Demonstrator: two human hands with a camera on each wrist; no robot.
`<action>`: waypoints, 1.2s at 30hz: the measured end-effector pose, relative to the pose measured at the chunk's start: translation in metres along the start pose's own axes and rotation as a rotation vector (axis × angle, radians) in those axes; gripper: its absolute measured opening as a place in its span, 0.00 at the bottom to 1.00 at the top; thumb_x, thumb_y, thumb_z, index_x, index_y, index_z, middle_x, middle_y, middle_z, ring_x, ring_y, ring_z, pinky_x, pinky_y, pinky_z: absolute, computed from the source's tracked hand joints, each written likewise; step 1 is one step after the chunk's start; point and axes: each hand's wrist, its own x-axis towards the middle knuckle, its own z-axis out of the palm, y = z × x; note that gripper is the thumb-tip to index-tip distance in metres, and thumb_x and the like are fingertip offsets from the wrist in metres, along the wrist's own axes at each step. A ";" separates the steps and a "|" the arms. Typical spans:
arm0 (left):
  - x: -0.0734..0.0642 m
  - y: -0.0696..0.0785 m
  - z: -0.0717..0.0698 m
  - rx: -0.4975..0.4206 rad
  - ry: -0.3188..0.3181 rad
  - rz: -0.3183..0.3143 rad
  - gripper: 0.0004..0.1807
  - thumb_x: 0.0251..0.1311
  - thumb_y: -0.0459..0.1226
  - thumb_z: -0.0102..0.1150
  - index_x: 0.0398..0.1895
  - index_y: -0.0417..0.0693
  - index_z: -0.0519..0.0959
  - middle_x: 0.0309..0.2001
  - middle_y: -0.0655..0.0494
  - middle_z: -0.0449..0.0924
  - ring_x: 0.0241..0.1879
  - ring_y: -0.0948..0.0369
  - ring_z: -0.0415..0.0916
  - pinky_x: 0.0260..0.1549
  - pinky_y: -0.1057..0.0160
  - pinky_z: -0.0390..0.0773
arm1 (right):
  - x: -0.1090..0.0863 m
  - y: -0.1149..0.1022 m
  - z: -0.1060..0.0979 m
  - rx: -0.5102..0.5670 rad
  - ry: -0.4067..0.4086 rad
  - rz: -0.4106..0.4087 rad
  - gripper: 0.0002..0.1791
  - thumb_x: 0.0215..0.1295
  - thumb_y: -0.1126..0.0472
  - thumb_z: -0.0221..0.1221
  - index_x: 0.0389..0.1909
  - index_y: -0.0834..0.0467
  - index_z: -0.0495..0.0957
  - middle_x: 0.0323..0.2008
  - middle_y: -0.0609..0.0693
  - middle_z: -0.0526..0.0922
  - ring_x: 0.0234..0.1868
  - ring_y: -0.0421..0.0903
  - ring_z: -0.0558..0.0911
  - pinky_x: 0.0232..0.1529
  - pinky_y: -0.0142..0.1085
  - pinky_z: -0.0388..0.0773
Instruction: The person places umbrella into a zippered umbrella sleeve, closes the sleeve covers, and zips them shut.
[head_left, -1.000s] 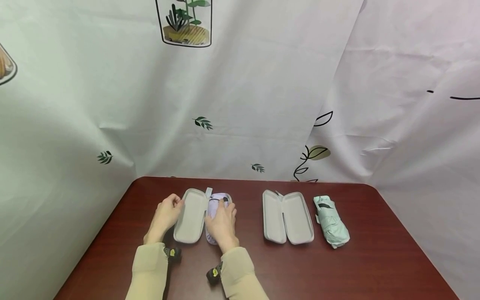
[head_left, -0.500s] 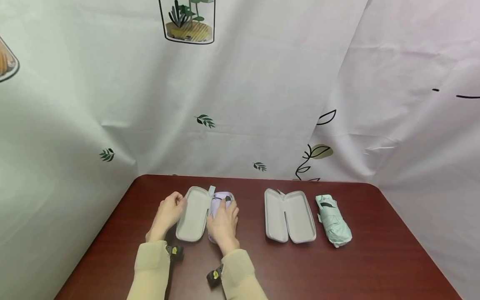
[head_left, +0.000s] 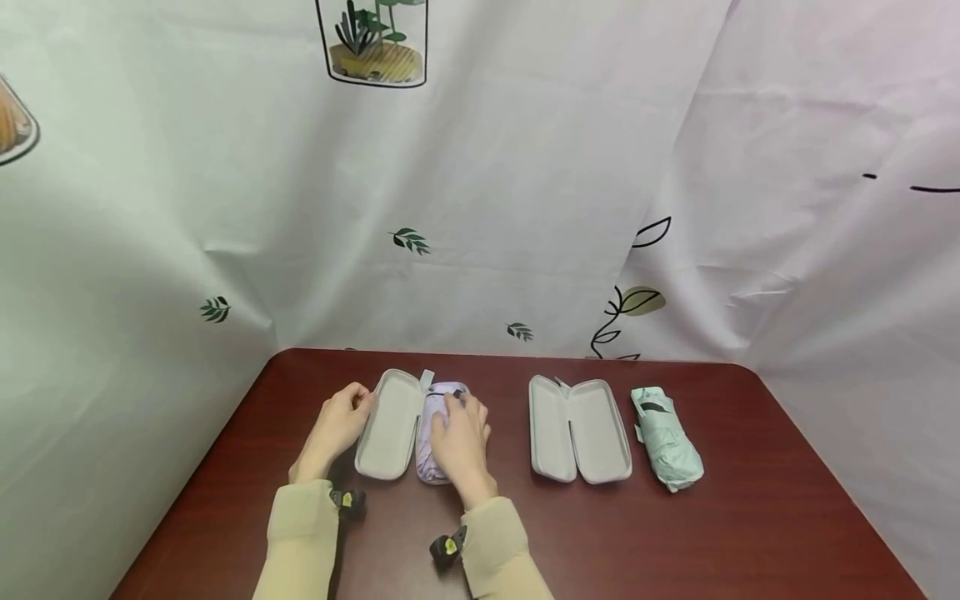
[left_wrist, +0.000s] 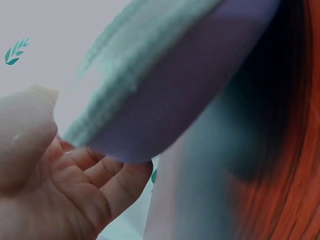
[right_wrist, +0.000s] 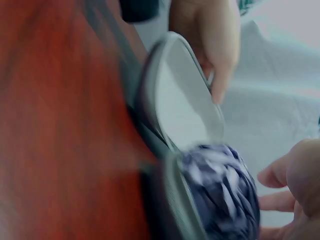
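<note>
In the head view a light grey zip case lies unfolded on the table, left of centre. A purple folded umbrella lies in its right half, its crumpled end bulging above the rim in the right wrist view. My left hand pinches the outer edge of the left half, thumb on one side and fingers on the other. Over the umbrella's right side is my right hand, fingers loosely bent; the right wrist view shows its fingertips beside the umbrella. Whether they touch it I cannot tell.
A second pale case lies unfolded to the right with bare halves. Beyond it is a mint-green folded umbrella. The dark red table ends at a patterned white cloth behind.
My right hand has shifted right and loosened over the purple umbrella, uncovering more of it. The left hand keeps its hold on the case edge. The head view has shifted slightly.
</note>
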 end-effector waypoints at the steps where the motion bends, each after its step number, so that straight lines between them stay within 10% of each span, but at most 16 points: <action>1: 0.000 0.000 0.000 0.002 -0.001 0.000 0.11 0.72 0.41 0.50 0.35 0.43 0.72 0.25 0.53 0.67 0.26 0.58 0.66 0.27 0.60 0.66 | 0.003 0.001 -0.003 0.010 0.004 -0.002 0.21 0.65 0.61 0.54 0.57 0.64 0.77 0.60 0.64 0.72 0.62 0.61 0.67 0.54 0.58 0.65; 15: 0.001 -0.001 0.002 -0.043 -0.035 -0.007 0.17 0.73 0.42 0.48 0.55 0.40 0.73 0.46 0.44 0.77 0.45 0.51 0.75 0.44 0.51 0.73 | 0.029 0.043 -0.026 0.131 0.110 -0.036 0.15 0.63 0.67 0.54 0.48 0.64 0.82 0.37 0.54 0.84 0.39 0.51 0.82 0.43 0.46 0.77; 36: 0.000 0.000 0.005 -0.297 -0.207 -0.078 0.31 0.75 0.49 0.43 0.73 0.41 0.57 0.58 0.36 0.70 0.54 0.46 0.72 0.50 0.47 0.73 | 0.022 0.060 -0.021 0.286 -0.113 0.209 0.08 0.61 0.66 0.60 0.38 0.66 0.83 0.19 0.48 0.83 0.12 0.43 0.79 0.16 0.33 0.76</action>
